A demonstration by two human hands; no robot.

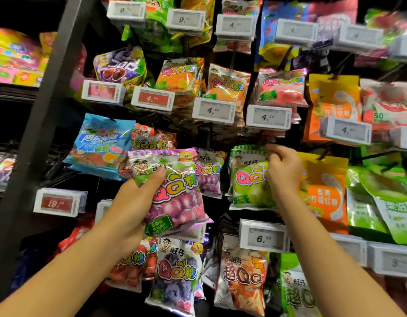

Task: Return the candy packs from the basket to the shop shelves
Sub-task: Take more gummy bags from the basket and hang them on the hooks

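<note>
My left hand (131, 209) grips a purple grape candy pack (175, 191) in front of the shelves, thumb across its front. Behind it, a matching purple pack (208, 172) hangs on a peg. My right hand (282, 170) pinches the top right corner of a green apple candy pack (248, 179) that hangs on its peg. The basket is out of view.
Hanging candy packs fill the peg rows, with white price tags (264, 235) on the peg ends. A dark upright post (49, 106) stands at the left. Orange packs (323, 191) and green packs (380, 197) hang to the right of my right hand.
</note>
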